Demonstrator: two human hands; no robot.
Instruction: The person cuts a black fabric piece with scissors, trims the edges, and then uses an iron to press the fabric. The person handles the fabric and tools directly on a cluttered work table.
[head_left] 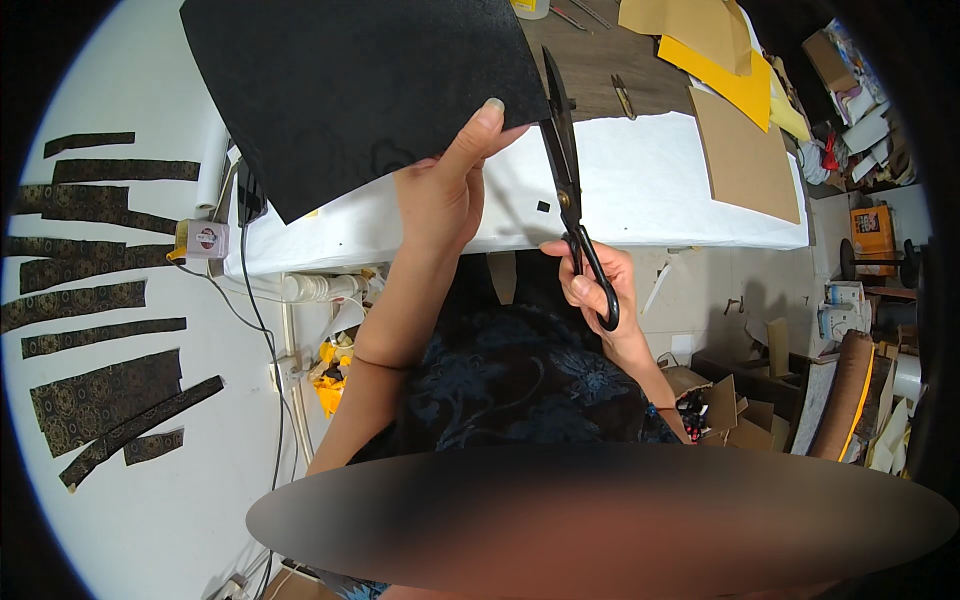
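Note:
A large black sheet (350, 80), its material not clear, is held up at the upper left by my left hand (450, 190). The thumb lies on top of the sheet near its right edge, with the fingers underneath. In my right hand (608, 285) is a pair of black scissors (565, 170), gripped by the handles and pointing away from me. Their blades are slightly apart, right beside the sheet's right edge; whether they touch it I cannot tell. A small black scrap (543, 206) lies on the white table covering (640, 180) left of the scissors.
Thread snips (624, 97) lie on the wooden tabletop (590, 75) beyond the covering. Brown card (745, 155) and a yellow sheet (720, 80) are stacked at the right. Patterned dark strips (110, 295) hang on the left wall. A black cable (262, 310) runs down beside the table.

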